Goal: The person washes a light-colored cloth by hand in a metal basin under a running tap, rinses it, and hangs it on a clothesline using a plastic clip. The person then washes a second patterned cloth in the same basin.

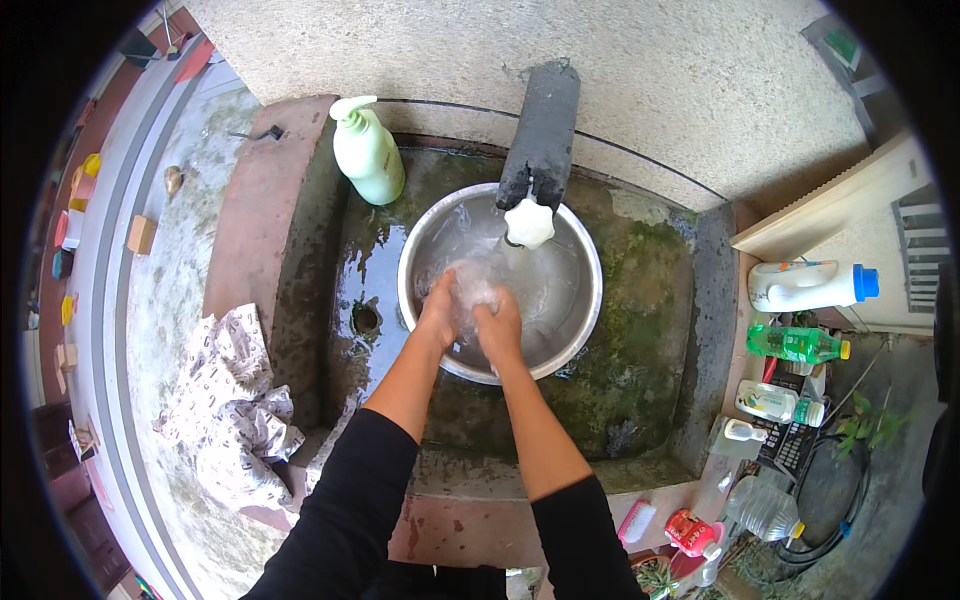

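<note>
A round stainless steel basin holding water stands in a mossy concrete sink. Both of my hands are over the water, side by side. Between my left hand and my right hand is a whitish, blurred mass, and I cannot tell whether it is splashing water, foam or a wet item. Above the basin's far side, a tap with a white star-shaped knob sticks out under a dark pipe cover. A pale green pump bottle is at the sink's back left corner.
Patterned white cloth lies crumpled over the left ledge. A drain hole is left of the basin. Along the right ledge are a white jug with a blue cap, a green plastic bottle, other bottles and a pink brush.
</note>
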Motion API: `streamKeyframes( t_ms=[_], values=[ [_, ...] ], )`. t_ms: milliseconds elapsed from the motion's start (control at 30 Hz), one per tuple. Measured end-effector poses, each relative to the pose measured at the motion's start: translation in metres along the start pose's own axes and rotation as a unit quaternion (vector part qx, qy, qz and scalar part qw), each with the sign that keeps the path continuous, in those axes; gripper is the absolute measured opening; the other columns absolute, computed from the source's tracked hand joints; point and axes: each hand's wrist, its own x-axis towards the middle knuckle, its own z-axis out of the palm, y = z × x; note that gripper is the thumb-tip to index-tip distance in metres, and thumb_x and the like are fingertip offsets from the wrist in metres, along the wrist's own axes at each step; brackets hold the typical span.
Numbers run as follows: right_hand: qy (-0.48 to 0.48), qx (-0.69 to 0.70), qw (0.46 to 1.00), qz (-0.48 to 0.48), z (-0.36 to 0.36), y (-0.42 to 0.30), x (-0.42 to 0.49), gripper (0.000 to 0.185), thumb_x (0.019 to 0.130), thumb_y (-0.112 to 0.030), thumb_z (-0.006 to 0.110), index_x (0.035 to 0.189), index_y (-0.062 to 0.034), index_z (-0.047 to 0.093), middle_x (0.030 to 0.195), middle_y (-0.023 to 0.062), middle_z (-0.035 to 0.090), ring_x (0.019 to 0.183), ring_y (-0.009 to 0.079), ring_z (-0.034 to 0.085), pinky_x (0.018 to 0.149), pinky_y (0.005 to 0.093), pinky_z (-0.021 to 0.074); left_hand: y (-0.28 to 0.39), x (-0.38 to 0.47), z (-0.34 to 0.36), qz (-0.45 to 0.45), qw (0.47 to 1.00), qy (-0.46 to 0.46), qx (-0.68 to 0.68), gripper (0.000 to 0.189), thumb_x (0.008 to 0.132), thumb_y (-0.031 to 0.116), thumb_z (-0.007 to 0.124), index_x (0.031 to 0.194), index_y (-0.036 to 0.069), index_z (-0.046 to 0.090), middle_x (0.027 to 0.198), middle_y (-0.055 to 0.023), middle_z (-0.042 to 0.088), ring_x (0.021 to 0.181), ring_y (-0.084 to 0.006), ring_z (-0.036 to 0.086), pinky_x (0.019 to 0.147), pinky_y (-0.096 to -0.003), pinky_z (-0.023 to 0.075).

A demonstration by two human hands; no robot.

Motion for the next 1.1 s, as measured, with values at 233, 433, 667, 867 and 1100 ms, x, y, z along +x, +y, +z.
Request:
streamKeyframes(
  t_ms=[233, 433, 667, 867, 1100],
  values=[
    [0.044, -0.061, 0.972, -0.224, -0.015, -0.063, -0.05, 0.017, 0.078, -0.018, 0.061, 0.077, -0.001, 0.063, 0.088, 0.0198, 0.059, 0.083, 0.0381, 0.059, 0.07, 0.0453, 0.0456, 0.006, -0.026, 0.027, 0.054, 0.991, -0.124, 0.016, 0.044, 0.096, 0.038, 0.055, 0.121, 0.002, 0.052, 0.102, -0.0154, 0.063, 0.088, -0.0243, 0.065, 0.073, -0.0367, 0.0549],
    [0.075, -0.151, 0.984, -0.055, -0.061, -0.037, 0.031, 0.034, 0.086, -0.031, 0.055, 0.077, -0.0003, 0.066, 0.081, 0.0236, 0.064, 0.077, 0.0405, 0.062, 0.067, 0.0502, 0.0457, -0.007, -0.069, 0.054, 0.019, 0.963, 0.031, 0.266, 0.062, 0.096, 0.049, 0.051, 0.128, -0.004, 0.048, 0.116, -0.0147, 0.061, 0.104, -0.0217, 0.058, 0.087, -0.042, 0.0479],
    [0.157, -0.264, 0.949, -0.067, -0.048, 0.011, 0.03, 0.031, 0.089, -0.027, 0.055, 0.11, -0.0049, 0.059, 0.109, 0.0211, 0.062, 0.094, 0.0412, 0.061, 0.081, 0.0506, 0.0474, 0.025, -0.032, 0.015, 0.11, 0.907, -0.018, 0.407, 0.068, 0.091, 0.047, 0.059, 0.143, 0.01, 0.038, 0.135, -0.0146, 0.052, 0.122, -0.0257, 0.05, 0.101, -0.0379, 0.038],
    [-0.073, -0.489, 0.861, -0.116, -0.017, 0.041, 0.024, 0.037, 0.09, -0.027, 0.057, 0.117, -0.0021, 0.055, 0.117, 0.022, 0.06, 0.101, 0.0383, 0.06, 0.088, 0.0481, 0.0467, 0.018, -0.014, 0.006, 0.053, 0.846, 0.052, 0.528, 0.059, 0.088, 0.032, 0.064, 0.136, 0.003, 0.044, 0.128, -0.0198, 0.056, 0.116, -0.0281, 0.055, 0.095, -0.0395, 0.0436],
    [-0.029, 0.149, 0.988, 0.019, 0.002, -0.025, -0.029, 0.025, 0.09, -0.023, 0.054, 0.103, -0.0026, 0.058, 0.091, 0.0194, 0.063, 0.081, 0.0297, 0.062, 0.074, 0.0384, 0.0476, 0.008, -0.004, -0.004, -0.034, 0.997, -0.062, 0.005, 0.049, 0.09, 0.037, 0.062, 0.127, 0.008, 0.052, 0.109, -0.0157, 0.062, 0.089, -0.0299, 0.064, 0.079, -0.0452, 0.053]
  ],
)
